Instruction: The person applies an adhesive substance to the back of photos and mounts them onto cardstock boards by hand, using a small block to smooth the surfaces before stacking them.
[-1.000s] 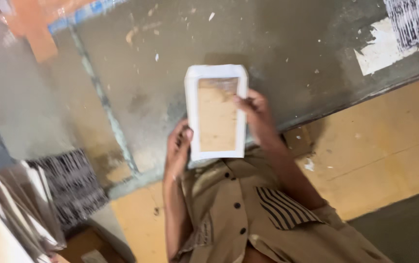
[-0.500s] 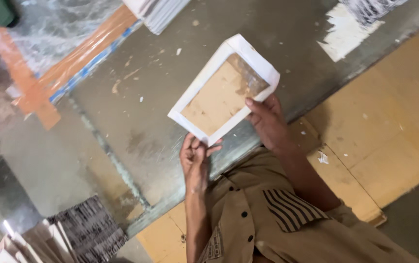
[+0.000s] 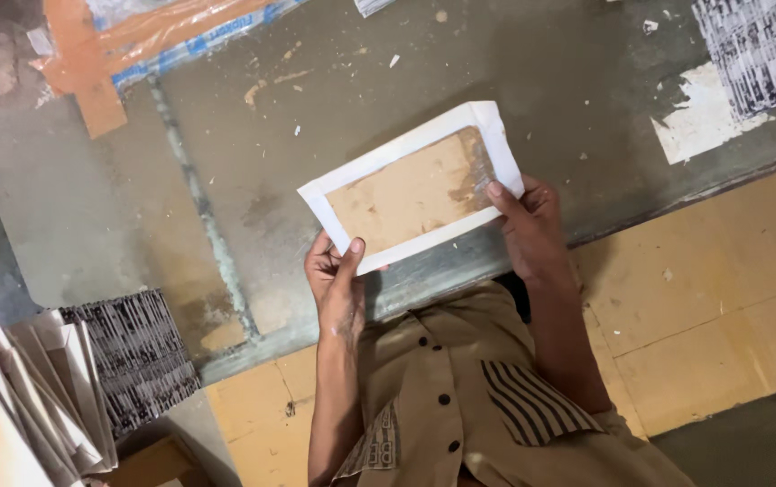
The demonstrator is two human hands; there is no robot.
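Both my hands hold a flat brown cardboard panel (image 3: 411,189) with a white paper border folded over its edges. It is tilted, with its right end higher, above a worn grey surface (image 3: 253,153). My left hand (image 3: 336,281) grips the lower left corner, thumb on the white border. My right hand (image 3: 528,225) holds the right end, with a finger on the brown face near the corner. My tan buttoned shirt (image 3: 460,406) with a striped pocket fills the bottom of the view.
A stack of black-and-white printed sheets (image 3: 131,356) and a fan of folded white sheets (image 3: 27,397) lie at the lower left. Orange tape and clear plastic (image 3: 135,41) are at the top left. Another printed sheet (image 3: 762,50) is at the top right. Yellow floor (image 3: 713,298) is at the right.
The panel has turned from upright to a slanted, lengthwise position between my hands. My hands have spread further apart along it.
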